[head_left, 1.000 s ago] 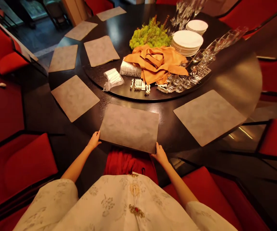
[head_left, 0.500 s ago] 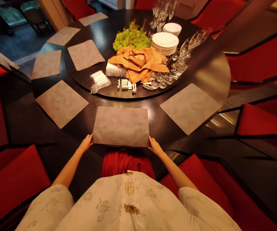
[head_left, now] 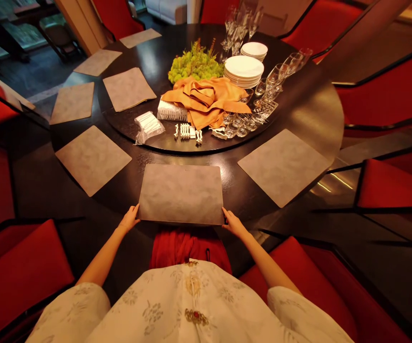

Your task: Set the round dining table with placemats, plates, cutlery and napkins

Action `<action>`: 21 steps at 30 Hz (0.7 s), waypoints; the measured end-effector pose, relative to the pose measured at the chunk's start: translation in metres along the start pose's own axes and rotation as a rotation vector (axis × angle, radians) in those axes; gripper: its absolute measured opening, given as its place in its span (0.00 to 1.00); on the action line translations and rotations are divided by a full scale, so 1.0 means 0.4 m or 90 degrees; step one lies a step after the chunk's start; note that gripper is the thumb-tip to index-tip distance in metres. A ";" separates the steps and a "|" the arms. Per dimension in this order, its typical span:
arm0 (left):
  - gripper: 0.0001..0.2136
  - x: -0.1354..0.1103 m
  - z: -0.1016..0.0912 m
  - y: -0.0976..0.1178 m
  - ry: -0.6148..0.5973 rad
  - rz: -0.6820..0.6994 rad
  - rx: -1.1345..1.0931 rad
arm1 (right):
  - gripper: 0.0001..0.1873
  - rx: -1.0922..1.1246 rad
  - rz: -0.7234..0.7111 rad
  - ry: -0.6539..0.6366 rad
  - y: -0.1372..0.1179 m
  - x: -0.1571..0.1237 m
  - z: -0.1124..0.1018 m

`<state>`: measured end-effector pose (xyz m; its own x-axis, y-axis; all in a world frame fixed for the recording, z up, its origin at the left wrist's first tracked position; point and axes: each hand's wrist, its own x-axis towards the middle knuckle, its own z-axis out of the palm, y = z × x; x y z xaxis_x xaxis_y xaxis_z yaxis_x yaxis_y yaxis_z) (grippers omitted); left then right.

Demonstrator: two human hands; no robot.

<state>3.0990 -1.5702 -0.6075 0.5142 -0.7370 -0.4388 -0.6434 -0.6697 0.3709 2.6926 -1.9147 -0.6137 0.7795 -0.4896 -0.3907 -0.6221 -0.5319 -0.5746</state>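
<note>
A grey rectangular placemat (head_left: 181, 194) lies at the near edge of the round black table (head_left: 227, 247), directly in front of me. My left hand (head_left: 130, 217) pinches its near left corner, thumb on top and fingers partly hidden below. At the near right corner, my right hand (head_left: 231, 220) grips the mat in the same way. Another grey placemat (head_left: 93, 160) lies turned at an angle to the left, and a third placemat (head_left: 284, 166) sits to the right. Neither touches my hands.
On the turntable (head_left: 177, 146) stand orange napkins (head_left: 206, 102), stacked white plates (head_left: 243, 71), several glasses (head_left: 263, 100), small white rests (head_left: 186, 132), a wrapped packet (head_left: 149, 126), a stack of placemats (head_left: 129, 89) and green moss (head_left: 196, 66). Red chairs (head_left: 23, 281) surround the table.
The whole view has shifted slightly, so the table sits a little lower in the picture. Both hands keep hold of the placemat's near corners, and the mat shows no clear movement on the table.
</note>
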 end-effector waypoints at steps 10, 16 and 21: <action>0.37 0.016 0.000 -0.020 -0.008 0.062 -0.056 | 0.48 0.032 0.003 -0.036 0.014 0.011 -0.028; 0.39 0.023 -0.023 -0.002 -0.042 0.050 -0.052 | 0.39 0.003 0.050 -0.052 0.002 0.034 -0.059; 0.40 0.026 -0.039 0.013 -0.076 0.028 -0.048 | 0.17 0.212 0.078 -0.002 -0.070 0.241 -0.178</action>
<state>3.1099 -1.5825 -0.5973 0.4128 -0.7521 -0.5137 -0.6170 -0.6458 0.4498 2.7800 -1.9959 -0.5841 0.7010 -0.5338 -0.4729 -0.6531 -0.2141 -0.7264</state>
